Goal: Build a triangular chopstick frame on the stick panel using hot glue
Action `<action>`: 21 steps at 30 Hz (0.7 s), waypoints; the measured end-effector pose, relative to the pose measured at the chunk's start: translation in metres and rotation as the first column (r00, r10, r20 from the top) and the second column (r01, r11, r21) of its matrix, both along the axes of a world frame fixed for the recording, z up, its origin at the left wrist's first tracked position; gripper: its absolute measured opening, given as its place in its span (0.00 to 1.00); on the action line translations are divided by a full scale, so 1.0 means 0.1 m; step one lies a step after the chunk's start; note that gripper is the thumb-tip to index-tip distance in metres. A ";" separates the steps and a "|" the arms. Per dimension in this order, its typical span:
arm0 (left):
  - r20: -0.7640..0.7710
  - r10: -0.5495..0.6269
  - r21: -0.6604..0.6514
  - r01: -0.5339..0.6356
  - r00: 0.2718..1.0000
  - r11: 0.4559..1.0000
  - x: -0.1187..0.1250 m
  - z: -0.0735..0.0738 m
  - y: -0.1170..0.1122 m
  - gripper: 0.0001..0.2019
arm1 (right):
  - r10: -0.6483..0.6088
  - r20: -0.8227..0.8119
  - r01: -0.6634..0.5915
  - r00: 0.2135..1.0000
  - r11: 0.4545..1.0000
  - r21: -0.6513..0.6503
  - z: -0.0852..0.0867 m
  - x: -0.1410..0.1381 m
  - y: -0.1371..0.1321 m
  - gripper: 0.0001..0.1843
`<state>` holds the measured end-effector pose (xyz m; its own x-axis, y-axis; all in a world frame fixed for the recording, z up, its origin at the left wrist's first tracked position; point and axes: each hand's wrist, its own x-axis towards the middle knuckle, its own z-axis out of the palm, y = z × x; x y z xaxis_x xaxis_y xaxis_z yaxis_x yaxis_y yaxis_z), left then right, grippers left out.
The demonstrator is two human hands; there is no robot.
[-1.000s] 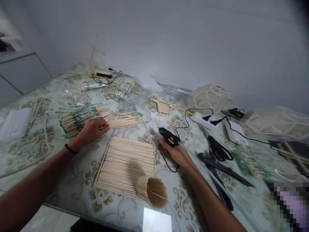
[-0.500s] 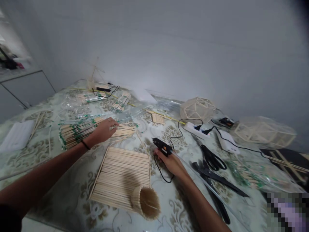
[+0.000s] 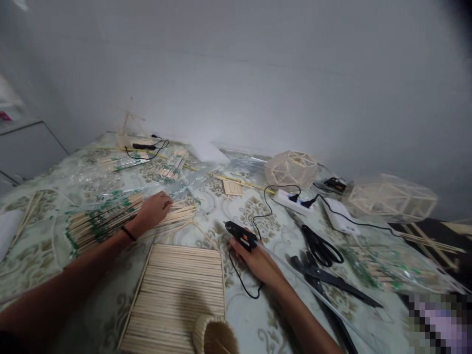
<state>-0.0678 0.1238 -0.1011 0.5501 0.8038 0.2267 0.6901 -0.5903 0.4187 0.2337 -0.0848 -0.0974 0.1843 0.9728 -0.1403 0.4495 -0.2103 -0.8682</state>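
Note:
My right hand [image 3: 256, 260] is wrapped round a black hot glue gun [image 3: 241, 235], whose nozzle points to the upper left; a clear glue stick trails from its back. My left hand [image 3: 153, 212] reaches over a pile of bamboo sticks [image 3: 180, 214], its fingers curled together at the sticks; what they pinch is hidden. Under that wrist lie sticks in printed green-and-white wrappers [image 3: 99, 221]. In front of me is a flat panel of sticks side by side [image 3: 177, 287], with a round stick cup [image 3: 199, 329] on its near edge, cut off by the frame.
Scissors [image 3: 324, 248] and large black shears [image 3: 332, 278] lie right of my right arm. A power strip [image 3: 291, 202], a white box [image 3: 339, 216] and two stick-frame lanterns [image 3: 291, 169] stand behind. Wrapped sticks [image 3: 398, 268] lie at right. The glue gun's cord loops across the cloth.
The view has shifted, so the panel and cup sit lower in the picture. My left hand's fingers are more drawn in at the sticks. The glue gun stays in my right hand.

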 end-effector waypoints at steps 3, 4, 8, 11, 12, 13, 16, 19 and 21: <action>0.012 0.019 -0.013 -0.018 1.000 1.000 0.00 0.00 -0.01 0.10 | -0.003 -0.020 0.003 1.000 1.000 0.000 -0.02 0.00 0.00 0.23; 0.021 0.027 -0.018 -0.027 0.999 0.999 0.00 0.02 -0.01 0.10 | -0.002 -0.023 0.002 1.000 1.000 0.003 -0.02 0.01 0.00 0.23; 0.095 0.058 -0.057 -0.053 0.994 0.997 -0.03 0.21 0.02 0.06 | -0.011 -0.001 0.011 1.000 1.000 0.027 0.00 0.00 0.00 0.23; 0.183 0.045 -0.128 -0.021 0.982 0.992 -0.07 0.49 -0.01 0.09 | -0.019 -0.003 0.019 1.000 0.999 0.032 0.01 -0.01 0.00 0.24; 0.221 0.031 -0.151 0.003 0.975 0.988 -0.09 0.61 -0.05 0.11 | -0.018 -0.007 0.018 1.000 0.999 0.032 0.01 -0.01 0.00 0.25; 0.262 0.017 -0.172 0.030 0.965 0.985 -0.10 0.74 -0.12 0.14 | -0.016 -0.012 0.017 1.000 0.999 0.032 0.02 -0.02 0.01 0.25; 0.411 -0.034 -0.271 0.158 0.911 0.950 -0.12 1.13 -0.49 0.16 | -0.014 -0.028 0.015 1.000 0.999 0.030 0.03 -0.03 0.01 0.26; 0.485 -0.077 -0.388 0.293 0.871 0.874 -0.14 1.45 -0.94 0.13 | -0.024 -0.034 0.025 0.999 0.999 0.025 0.03 -0.03 0.01 0.25; 0.523 -0.088 -0.443 0.358 0.848 0.822 -0.13 1.59 -1.17 0.10 | -0.033 -0.031 0.034 0.999 0.999 0.023 0.03 -0.03 0.00 0.25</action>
<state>-0.0810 0.0063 0.0581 0.6659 0.7398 0.0964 0.2100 -0.3099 0.9273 0.2308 -0.0846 -0.0945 0.2129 0.9692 -0.1235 0.4155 -0.2042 -0.8864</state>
